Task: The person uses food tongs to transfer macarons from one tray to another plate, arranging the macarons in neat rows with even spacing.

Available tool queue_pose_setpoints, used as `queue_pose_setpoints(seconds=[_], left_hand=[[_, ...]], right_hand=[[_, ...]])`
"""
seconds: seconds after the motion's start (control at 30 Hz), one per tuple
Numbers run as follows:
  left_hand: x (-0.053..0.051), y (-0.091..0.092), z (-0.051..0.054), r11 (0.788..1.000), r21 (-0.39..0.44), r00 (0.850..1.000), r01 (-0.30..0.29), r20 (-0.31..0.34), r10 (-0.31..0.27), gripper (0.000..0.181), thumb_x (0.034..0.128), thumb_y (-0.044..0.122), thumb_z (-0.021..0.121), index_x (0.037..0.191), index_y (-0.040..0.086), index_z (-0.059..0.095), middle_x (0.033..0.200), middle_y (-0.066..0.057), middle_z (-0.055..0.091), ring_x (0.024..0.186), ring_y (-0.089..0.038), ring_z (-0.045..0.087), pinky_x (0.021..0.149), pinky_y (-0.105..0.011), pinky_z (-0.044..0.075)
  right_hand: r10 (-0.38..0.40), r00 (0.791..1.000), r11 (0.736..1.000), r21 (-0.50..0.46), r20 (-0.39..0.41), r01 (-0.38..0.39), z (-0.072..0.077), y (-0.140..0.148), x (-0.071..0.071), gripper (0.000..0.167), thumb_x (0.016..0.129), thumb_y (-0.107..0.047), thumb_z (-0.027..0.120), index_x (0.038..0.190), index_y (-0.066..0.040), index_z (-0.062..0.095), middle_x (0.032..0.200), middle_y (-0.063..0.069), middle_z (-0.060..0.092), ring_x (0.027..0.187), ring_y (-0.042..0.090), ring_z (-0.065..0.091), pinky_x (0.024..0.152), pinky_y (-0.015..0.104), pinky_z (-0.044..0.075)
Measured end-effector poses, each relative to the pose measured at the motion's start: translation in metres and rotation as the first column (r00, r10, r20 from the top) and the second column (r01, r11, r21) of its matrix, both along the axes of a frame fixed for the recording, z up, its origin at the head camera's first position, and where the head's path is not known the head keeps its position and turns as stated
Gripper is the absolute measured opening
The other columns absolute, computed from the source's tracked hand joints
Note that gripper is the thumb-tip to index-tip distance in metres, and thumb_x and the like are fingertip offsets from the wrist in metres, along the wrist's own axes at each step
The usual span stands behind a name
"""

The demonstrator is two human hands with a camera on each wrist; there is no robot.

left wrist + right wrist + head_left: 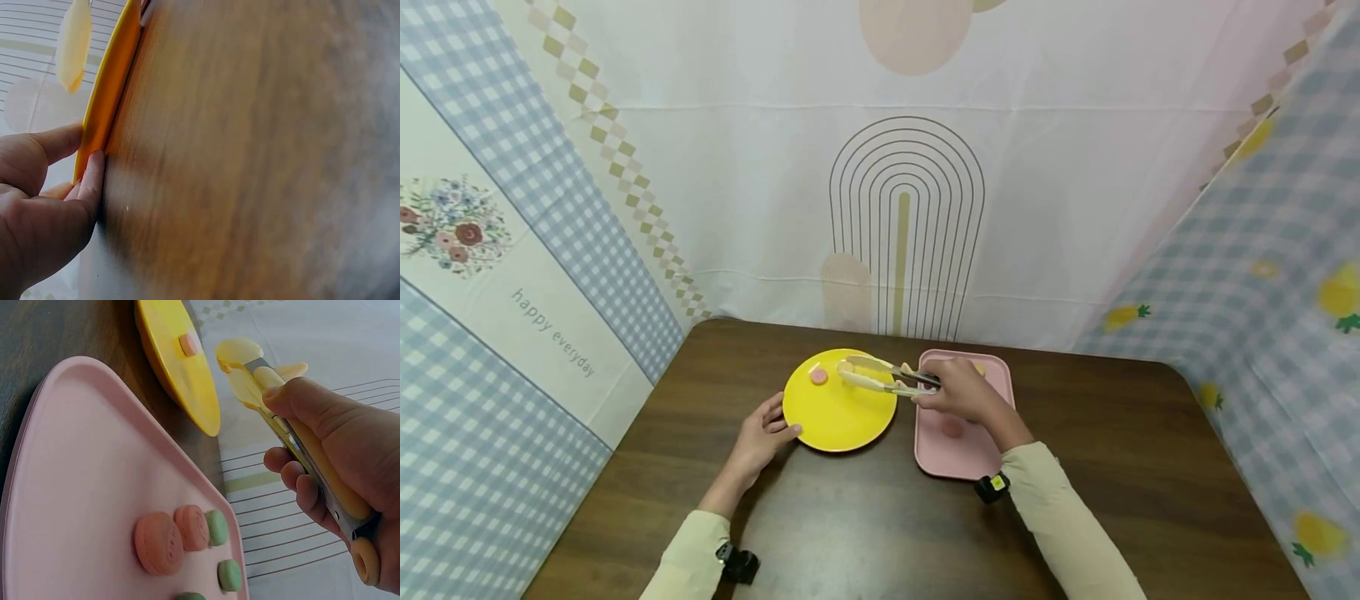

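Observation:
My left hand (758, 442) pinches the near-left rim of a round yellow plate (842, 425), with fingers on both faces of the rim in the left wrist view. My right hand (961, 390) grips a pair of tongs (290, 437) with cream-coloured tips and metal arms. Their tips reach over the plate, above its surface. Whether something yellowish sits between the tips, I cannot tell. One small pink macaron-like piece (818, 376) lies on the plate's far left part. Under my right hand and forearm is a pink rectangular tray (955, 462), partly hidden by them.
On the tray lie pink macaron-like pieces (159, 544) and small green pieces (229, 575). Plate and tray stand side by side on a dark wooden table (850, 525). A printed cloth (760, 208) hangs behind the table, with checked cloths (1247, 275) at the sides.

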State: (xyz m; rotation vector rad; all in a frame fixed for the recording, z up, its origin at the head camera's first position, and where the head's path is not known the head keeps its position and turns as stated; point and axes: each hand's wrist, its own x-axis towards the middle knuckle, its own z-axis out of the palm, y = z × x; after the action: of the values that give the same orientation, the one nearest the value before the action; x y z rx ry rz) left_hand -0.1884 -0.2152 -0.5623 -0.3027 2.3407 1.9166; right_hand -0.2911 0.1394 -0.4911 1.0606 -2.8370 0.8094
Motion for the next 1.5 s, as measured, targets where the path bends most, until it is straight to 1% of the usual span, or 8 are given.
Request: queue_pose_setpoints(seconds=[0.23,0.4,0.7,0.9,1.03,1.2,1.37,1.5], left_hand=[[-0.002,0.004,-0.001,1.0,0.01,1.0,-0.006,-0.003,0.006,0.077,0.0962,0.007,0.071,0.16,0.003,0.028,0.155,-0.025,0.043,0.134,-0.037,0.054,0.098,-0.032,0.055],[-0.002,0.007,0.0,1.0,0.029,1.0,-0.003,-0.016,0.003,0.077,0.0959,0.004,0.071,0.159,0.0,0.028,0.154,-0.028,0.043,0.133,-0.04,0.053,0.091,-0.023,0.055],[-0.006,0.011,0.0,1.0,0.009,1.0,-0.023,0.0,0.023,0.077,0.0944,0.007,0.074,0.159,0.003,0.032,0.154,-0.025,0.045,0.132,-0.037,0.054,0.094,-0.028,0.056],[-0.007,0.013,0.0,1.0,0.009,1.0,-0.03,-0.01,0.03,0.077,0.0948,0.007,0.073,0.159,0.001,0.031,0.153,-0.027,0.045,0.131,-0.038,0.055,0.093,-0.028,0.056],[-0.007,0.014,0.001,0.999,0.006,0.999,-0.036,-0.011,0.036,0.077,0.0946,0.007,0.073,0.159,0.001,0.031,0.153,-0.027,0.044,0.131,-0.039,0.055,0.092,-0.028,0.056],[-0.008,0.015,0.002,0.999,0.017,0.999,-0.045,-0.007,0.045,0.077,0.0943,0.006,0.074,0.159,0.001,0.031,0.153,-0.026,0.045,0.131,-0.038,0.055,0.092,-0.027,0.056],[-0.008,0.016,0.004,0.999,0.019,0.999,-0.05,-0.006,0.05,0.078,0.0945,0.006,0.073,0.159,0.001,0.03,0.153,-0.027,0.044,0.131,-0.039,0.054,0.092,-0.027,0.056],[-0.009,0.018,0.005,0.998,0.025,0.998,-0.056,-0.009,0.057,0.078,0.0946,0.007,0.073,0.159,0.001,0.03,0.154,-0.027,0.044,0.132,-0.039,0.054,0.093,-0.027,0.056]], right_hand=[[-0.007,0.999,0.998,0.059,0.046,0.004,-0.009,-0.006,-0.01,0.036,0.083,-0.031,0.082,0.105,-0.004,0.076,0.084,0.0,0.069,0.068,0.011,0.053,0.062,0.028,0.044],[-0.013,0.999,0.996,0.084,0.044,0.009,-0.012,-0.007,-0.015,0.035,0.082,-0.033,0.083,0.105,-0.006,0.077,0.084,-0.002,0.07,0.068,0.01,0.054,0.062,0.027,0.045],[-0.014,0.999,0.994,0.105,0.051,0.008,-0.015,-0.01,-0.02,0.039,0.082,-0.034,0.084,0.107,-0.006,0.076,0.088,0.001,0.073,0.066,0.01,0.055,0.063,0.029,0.046],[-0.019,0.999,0.994,0.111,0.047,0.014,-0.011,-0.007,-0.021,0.04,0.082,-0.034,0.083,0.109,-0.006,0.075,0.09,0.001,0.074,0.069,0.01,0.058,0.069,0.031,0.05],[-0.005,1.0,0.997,0.076,0.03,0.003,-0.003,0.0,-0.019,0.034,0.081,-0.031,0.083,0.101,-0.006,0.074,0.079,-0.003,0.068,0.064,0.009,0.053,0.06,0.027,0.047],[0.023,0.999,0.999,0.027,-0.025,-0.022,0.013,0.014,-0.014,0.024,0.079,-0.028,0.084,0.083,-0.014,0.065,0.067,-0.009,0.053,0.059,0.007,0.044,0.055,0.024,0.037],[0.043,0.999,0.999,-0.004,-0.018,-0.043,0.037,0.03,-0.005,0.019,0.081,-0.024,0.085,0.092,-0.02,0.07,0.076,-0.01,0.061,0.056,0.004,0.049,0.053,0.024,0.045],[0.025,1.0,1.0,-0.005,-0.009,-0.025,0.055,0.046,0.001,0.029,0.082,-0.029,0.087,0.105,-0.018,0.074,0.078,-0.01,0.062,0.059,0.005,0.053,0.053,0.024,0.048]])
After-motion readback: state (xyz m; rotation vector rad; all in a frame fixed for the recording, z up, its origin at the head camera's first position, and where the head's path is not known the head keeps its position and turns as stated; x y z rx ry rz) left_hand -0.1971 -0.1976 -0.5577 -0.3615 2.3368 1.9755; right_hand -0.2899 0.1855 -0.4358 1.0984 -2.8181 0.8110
